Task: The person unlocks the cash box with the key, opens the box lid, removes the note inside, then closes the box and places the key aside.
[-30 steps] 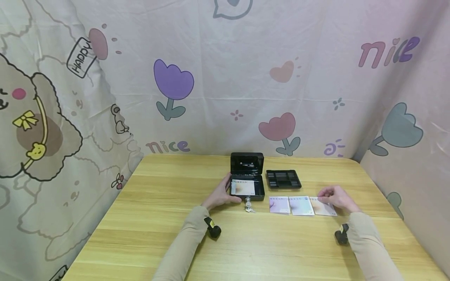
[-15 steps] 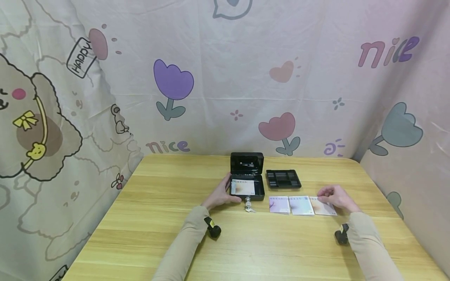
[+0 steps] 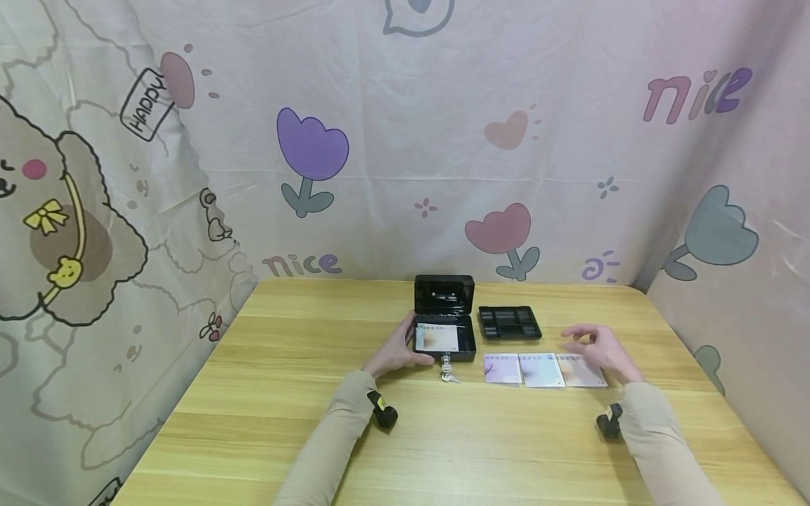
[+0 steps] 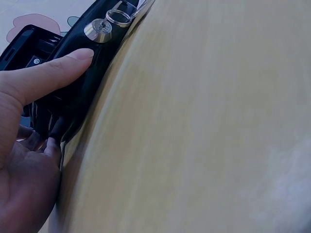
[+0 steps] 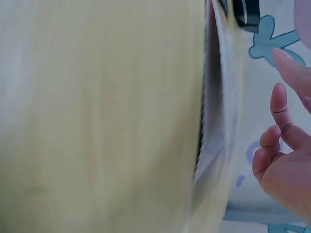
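My left hand [image 3: 396, 351] holds the left front corner of a black cash box [image 3: 467, 356], thumb along the front and fingers at its side. Its lid [image 3: 444, 282] stands raised. Inside lies a pale printed paper pad [image 3: 436, 339]. In the left wrist view, the silver lock [image 4: 98, 30] carries a key ring [image 4: 118, 18] near my thumb. On the right, a peach printed pad [image 3: 583, 374] lies below my right hand [image 3: 604, 349]. That hand hovers over its top edge with loosely bent fingers, holding nothing, as the right wrist view also shows.
Left of the peach pad, a blue one [image 3: 541, 371] and a purple one [image 3: 503, 369] lie in the same row. A black compartment tray [image 3: 514, 330] sits behind them, right of the box. Keys [image 3: 450, 377] hang at the box front. A printed curtain [image 3: 380, 140] backs the table.
My right hand has lifted off the peach pad and shifted slightly up and left, its fingers spreading. The pad stays in place. My left hand has not moved from the box.
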{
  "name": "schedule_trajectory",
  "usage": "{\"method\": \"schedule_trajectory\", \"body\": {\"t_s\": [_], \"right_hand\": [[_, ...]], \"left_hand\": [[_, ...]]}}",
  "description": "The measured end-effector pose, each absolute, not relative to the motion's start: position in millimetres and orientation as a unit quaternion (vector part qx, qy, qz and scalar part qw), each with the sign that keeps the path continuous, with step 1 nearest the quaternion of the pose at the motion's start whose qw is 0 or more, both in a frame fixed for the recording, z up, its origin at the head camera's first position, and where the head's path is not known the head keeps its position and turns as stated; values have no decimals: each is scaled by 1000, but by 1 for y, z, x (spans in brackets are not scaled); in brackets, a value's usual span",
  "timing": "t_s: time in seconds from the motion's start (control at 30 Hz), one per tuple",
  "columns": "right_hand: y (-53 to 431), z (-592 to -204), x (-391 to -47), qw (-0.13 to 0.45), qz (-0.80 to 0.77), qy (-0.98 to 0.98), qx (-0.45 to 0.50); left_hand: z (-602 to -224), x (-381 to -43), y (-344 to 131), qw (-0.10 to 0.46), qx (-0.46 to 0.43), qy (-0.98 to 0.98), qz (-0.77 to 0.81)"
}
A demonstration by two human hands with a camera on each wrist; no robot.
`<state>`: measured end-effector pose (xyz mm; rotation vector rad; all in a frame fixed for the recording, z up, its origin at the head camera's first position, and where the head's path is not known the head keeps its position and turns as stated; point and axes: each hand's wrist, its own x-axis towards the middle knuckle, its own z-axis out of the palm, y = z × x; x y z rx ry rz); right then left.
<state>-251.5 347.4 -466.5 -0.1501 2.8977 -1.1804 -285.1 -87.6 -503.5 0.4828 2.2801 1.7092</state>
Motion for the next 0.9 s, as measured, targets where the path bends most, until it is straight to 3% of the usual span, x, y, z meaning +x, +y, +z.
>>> {"method": "schedule_trajectory", "body": {"t_s": [0.7,0.9], "right_hand": [[282,-444,-255,-5,-461,877,-137],[257,-444,-258,21,-491,852,-181]], "left_hand": [[-503,-286,-87,117,167,795,572],[-503,-285,-87,116,163,797,569]]}}
